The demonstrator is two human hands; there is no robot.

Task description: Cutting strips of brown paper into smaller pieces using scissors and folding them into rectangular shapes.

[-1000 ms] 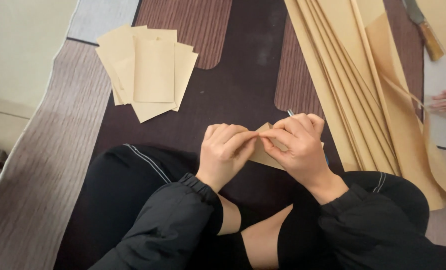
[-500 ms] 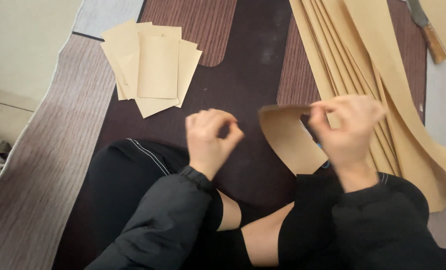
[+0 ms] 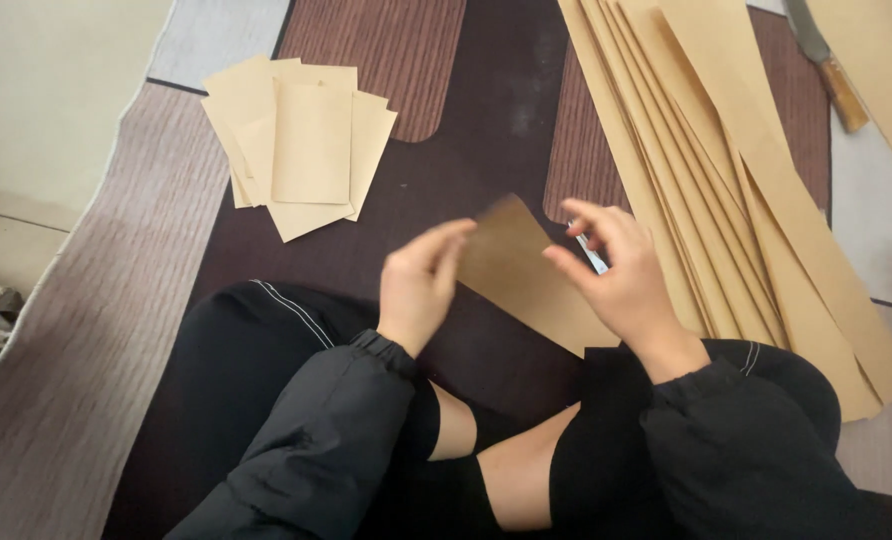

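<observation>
I see both hands, left [image 3: 421,285] and right [image 3: 616,275], pinching one brown paper strip [image 3: 521,270] above the dark mat [image 3: 486,130].

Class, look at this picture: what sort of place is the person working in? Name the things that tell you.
Probably a home floor used as a craft spot. The person sits cross-legged on a patterned mat, with a stack of cut tan paper pieces, long paper strips and a knife laid around them.

A fanned pile of cut tan paper pieces [image 3: 301,145] lies on the striped brown mat [image 3: 86,340]. A knife with wooden handle [image 3: 828,66] lies at the upper right.
</observation>
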